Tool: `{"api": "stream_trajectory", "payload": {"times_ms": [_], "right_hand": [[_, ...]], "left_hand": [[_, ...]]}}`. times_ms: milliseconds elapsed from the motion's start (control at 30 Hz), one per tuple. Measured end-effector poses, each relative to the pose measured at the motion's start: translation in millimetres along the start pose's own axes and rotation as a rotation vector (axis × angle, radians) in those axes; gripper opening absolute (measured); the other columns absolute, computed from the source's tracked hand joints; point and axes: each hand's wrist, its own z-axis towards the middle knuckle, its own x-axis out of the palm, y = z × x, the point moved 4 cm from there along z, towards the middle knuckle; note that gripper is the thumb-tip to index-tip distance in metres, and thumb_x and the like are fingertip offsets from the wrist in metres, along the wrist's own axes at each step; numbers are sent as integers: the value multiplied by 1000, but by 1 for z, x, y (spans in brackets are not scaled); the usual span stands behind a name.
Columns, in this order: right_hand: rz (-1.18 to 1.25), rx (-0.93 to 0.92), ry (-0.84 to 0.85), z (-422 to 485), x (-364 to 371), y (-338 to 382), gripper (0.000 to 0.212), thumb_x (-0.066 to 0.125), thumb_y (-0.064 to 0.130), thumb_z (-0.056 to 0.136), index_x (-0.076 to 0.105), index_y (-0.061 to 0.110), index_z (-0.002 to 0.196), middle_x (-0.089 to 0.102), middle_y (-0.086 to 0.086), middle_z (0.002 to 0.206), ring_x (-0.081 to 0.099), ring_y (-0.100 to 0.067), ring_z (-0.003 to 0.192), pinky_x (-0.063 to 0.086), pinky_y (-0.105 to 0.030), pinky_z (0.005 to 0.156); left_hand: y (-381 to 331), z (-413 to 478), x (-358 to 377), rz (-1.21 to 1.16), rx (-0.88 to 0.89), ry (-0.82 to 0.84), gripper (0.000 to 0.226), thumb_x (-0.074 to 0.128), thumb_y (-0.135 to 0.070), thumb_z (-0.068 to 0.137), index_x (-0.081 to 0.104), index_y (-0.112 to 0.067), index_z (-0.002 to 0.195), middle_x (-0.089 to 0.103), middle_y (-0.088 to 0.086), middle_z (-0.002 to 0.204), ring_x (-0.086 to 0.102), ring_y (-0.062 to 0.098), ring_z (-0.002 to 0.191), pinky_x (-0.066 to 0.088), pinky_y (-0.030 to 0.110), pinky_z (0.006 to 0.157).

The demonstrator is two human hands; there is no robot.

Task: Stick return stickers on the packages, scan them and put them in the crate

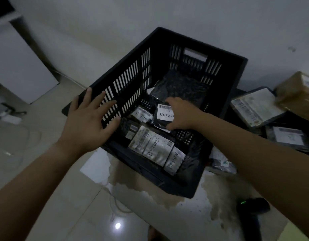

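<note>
The package (pixel 163 120) is sitting inside the crate (pixel 176 180), near its middle, and the right hand (pixel 182 113) is gripping it from the right, fingers curling over its top edge and the thumb tucking under its near edge. It is a small, flat pouch in black plastic film, and a white paper sticker (pixel 165 115) is covering most of its face, showing a printed barcode along the top and "RETURN" handwritten beneath. The left hand (pixel 87 122) is resting on the crate's left wall with its fingers straight and spread apart, holding nothing. The crate is a square bin of matte black hard plastic, with vertical slots running along its walls and a handle slot opening in the far wall. More parcels are lying on its perforated bottom: a large, crinkled black bag (pixel 183 86) at the far side, a shiny silver-grey mailer (pixel 151 145) at the near side with "RETURN" written on it, a smaller grey pack (pixel 174 160) just beside that, and a dark pack (pixel 143 114) to the left, both also carrying "RETURN" labels. Outside, to the right, a grey labelled parcel (pixel 254 108) and a brown taped box (pixel 296 96) are lying in a pile. A black scanner (pixel 254 206) with a green light glowing is lying on the glossy tiled floor (pixel 72 206) near right.
</note>
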Motion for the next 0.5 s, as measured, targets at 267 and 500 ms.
{"api": "stream_trajectory", "payload": {"times_ms": [267, 500], "right_hand": [[-683, -94, 133, 48, 27, 0, 103, 87, 51, 61, 36, 16, 144, 36, -12, 139, 44, -30, 124, 43, -42, 98], [-731, -82, 271, 52, 48, 6, 81, 82, 18, 75, 36, 10, 142, 40, -14, 135, 56, -30, 113, 52, -39, 79]], "left_hand": [[-1, -1, 1, -4, -2, -44, 73, 23, -69, 97, 49, -27, 151, 42, 8, 161, 15, 34, 157, 10, 55, 125], [-2, -2, 0, -28, -1, -75, 71, 28, -66, 97, 52, -25, 150, 45, 7, 158, 18, 35, 156, 13, 57, 125]]}}
